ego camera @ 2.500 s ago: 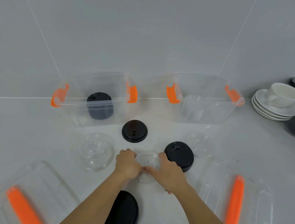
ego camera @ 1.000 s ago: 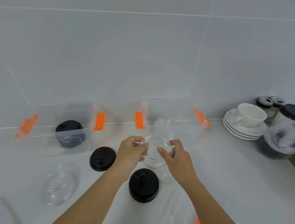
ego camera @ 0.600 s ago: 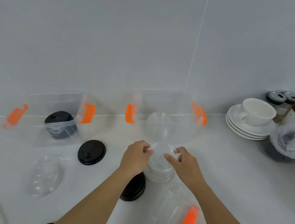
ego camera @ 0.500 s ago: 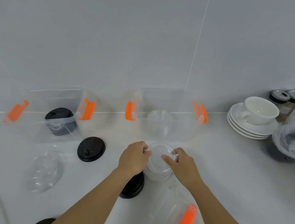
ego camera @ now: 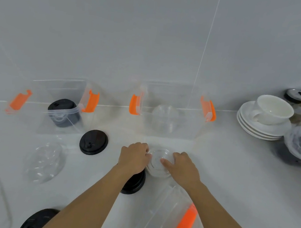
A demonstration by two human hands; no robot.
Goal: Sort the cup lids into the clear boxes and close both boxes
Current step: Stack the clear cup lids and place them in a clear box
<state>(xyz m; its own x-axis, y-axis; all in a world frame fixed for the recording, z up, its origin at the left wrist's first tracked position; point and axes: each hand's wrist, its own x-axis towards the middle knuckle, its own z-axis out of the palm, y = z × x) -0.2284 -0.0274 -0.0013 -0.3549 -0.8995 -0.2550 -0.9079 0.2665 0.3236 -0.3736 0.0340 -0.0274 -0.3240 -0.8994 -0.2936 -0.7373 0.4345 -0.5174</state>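
Pinching small stack of clear dome lids (ego camera: 158,165) at frame centre, left hand (ego camera: 134,157) and right hand (ego camera: 182,167) closed on opposite rims; advice: square stack, lift level into right clear box (ego camera: 171,113) just above; counted: two open boxes, two box covers, black lids: one stack in left clear box (ego camera: 58,104), three outside.
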